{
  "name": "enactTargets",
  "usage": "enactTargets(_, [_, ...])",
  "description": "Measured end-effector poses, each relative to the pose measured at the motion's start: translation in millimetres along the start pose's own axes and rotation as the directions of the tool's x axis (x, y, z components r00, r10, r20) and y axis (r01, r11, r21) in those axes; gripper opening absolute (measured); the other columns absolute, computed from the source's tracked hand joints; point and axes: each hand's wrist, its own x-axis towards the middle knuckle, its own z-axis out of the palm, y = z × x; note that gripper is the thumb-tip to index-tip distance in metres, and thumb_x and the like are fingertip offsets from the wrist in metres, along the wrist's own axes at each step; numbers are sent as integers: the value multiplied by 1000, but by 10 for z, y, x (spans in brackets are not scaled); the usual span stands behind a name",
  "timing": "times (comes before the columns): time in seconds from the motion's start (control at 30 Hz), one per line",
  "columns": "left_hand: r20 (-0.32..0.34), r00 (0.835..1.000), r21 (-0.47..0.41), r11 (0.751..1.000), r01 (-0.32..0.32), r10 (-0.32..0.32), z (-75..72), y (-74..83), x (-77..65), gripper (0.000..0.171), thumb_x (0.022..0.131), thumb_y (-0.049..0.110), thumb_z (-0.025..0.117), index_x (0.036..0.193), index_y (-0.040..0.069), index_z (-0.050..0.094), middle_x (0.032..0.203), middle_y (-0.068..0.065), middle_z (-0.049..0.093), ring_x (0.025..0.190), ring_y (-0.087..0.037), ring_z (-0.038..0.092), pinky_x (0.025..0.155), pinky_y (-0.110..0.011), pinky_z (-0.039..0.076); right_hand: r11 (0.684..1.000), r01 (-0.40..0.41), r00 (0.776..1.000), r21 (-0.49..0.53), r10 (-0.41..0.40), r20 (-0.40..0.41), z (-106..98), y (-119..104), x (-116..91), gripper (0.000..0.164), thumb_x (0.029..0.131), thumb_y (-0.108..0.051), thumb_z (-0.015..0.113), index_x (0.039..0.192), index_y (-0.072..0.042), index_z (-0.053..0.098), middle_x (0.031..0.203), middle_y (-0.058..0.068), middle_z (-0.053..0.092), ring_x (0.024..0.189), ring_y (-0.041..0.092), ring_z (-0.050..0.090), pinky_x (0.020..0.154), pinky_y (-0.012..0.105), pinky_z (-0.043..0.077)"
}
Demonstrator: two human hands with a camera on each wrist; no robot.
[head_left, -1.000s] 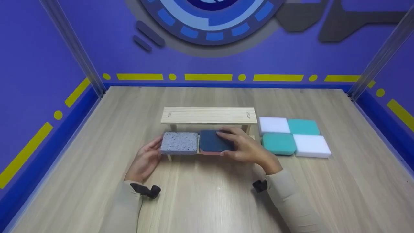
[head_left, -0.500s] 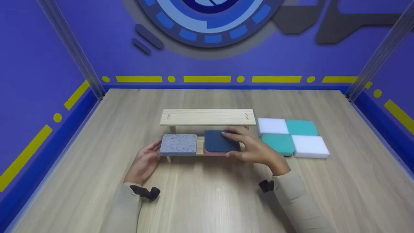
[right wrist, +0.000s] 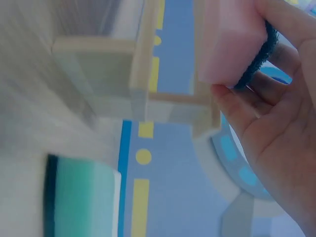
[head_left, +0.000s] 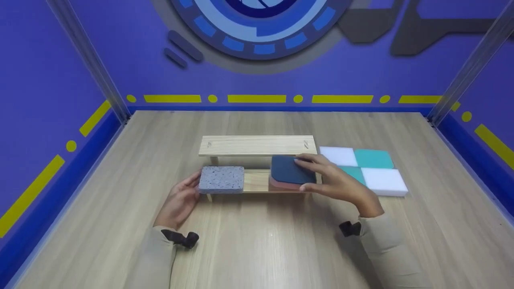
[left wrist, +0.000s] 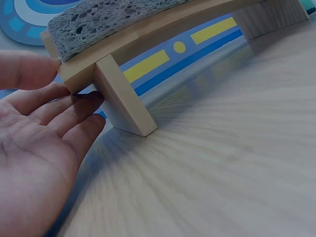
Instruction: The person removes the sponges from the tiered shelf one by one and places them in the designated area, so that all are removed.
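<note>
A light wooden two-step rack [head_left: 257, 145] stands on the table. On the left of its lower step lies a grey speckled pumice-like block [head_left: 221, 179]. My left hand [head_left: 179, 200] holds the left end of that step, thumb at its upper corner and fingers below, as the left wrist view [left wrist: 42, 133] shows. At the right of the lower step, my right hand [head_left: 341, 182] grips a pink sponge with a dark scouring layer [head_left: 293, 170] on top. In the right wrist view, the pink side [right wrist: 229, 44] shows between thumb and fingers; whether it touches the step, I cannot tell.
Right of the rack, green sponges [head_left: 374, 159] and white sponges [head_left: 384, 181] lie in a two-by-two block; my right hand partly covers the nearer green one. Blue panels [head_left: 257, 80] wall in the table [head_left: 257, 249] at the back and sides.
My right hand has carried the pink sponge rightward along the lower step, away from the grey block, widening the gap between them. My left hand stays at the rack's left end.
</note>
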Motion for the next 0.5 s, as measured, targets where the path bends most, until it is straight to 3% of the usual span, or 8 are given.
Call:
enactTargets(0.13, [-9, 1000, -5, 1000, -3, 3, 11, 4, 15, 69, 79, -21, 31, 147, -12, 21, 147, -20, 37, 116, -14, 57, 97, -21, 48, 999, -41, 999, 11, 41, -7, -113, 44, -93, 68, 83, -36, 71, 144, -15, 46, 150, 12, 39, 138, 36, 34, 107, 55, 39])
enactTargets(0.37, [8, 1000, 1, 1000, -14, 14, -1, 6, 13, 68, 80, -20, 29, 147, -12, 20, 152, -26, 27, 118, -14, 57, 101, -23, 47, 998, -68, 998, -14, 67, -15, -204, 130, -239, 66, 83, -32, 73, 142, -15, 49, 148, 12, 41, 134, 35, 40, 98, 52, 47])
enactTargets(0.5, [-7, 1000, 4, 1000, -9, 10, -10, -8, 7, 67, 81, -20, 30, 147, -12, 20, 151, -25, 29, 116, -13, 57, 99, -22, 48, 997, -72, 997, -19, 72, -19, -239, 168, -311, 66, 80, -25, 77, 140, -14, 50, 145, 12, 43, 130, 34, 43, 94, 51, 49])
